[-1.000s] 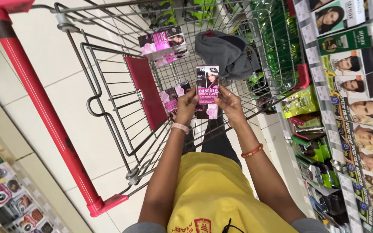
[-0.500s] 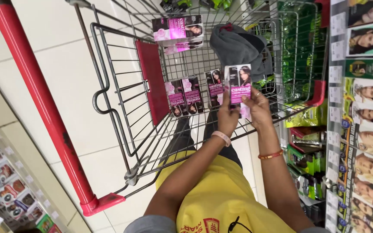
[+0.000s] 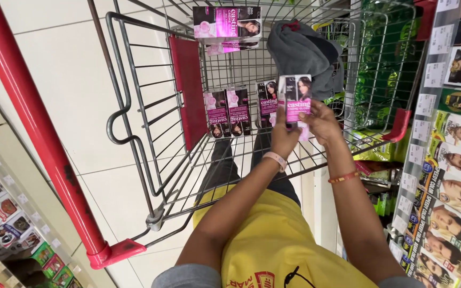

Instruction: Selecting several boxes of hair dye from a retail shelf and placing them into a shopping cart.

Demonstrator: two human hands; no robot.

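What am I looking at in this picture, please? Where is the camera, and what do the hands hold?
The camera sits on a person's head and looks down, so you see their own two arms. The left hand and the right hand together hold one dark and pink hair colour box over a wire shopping cart with a red handle. Three similar boxes lie in a row inside the cart, another box lies farther away, beside a grey cloth. Store shelves with more boxes stand at the right.

Wire shopping cart, pink hair-dye boxes, grey cloth inside
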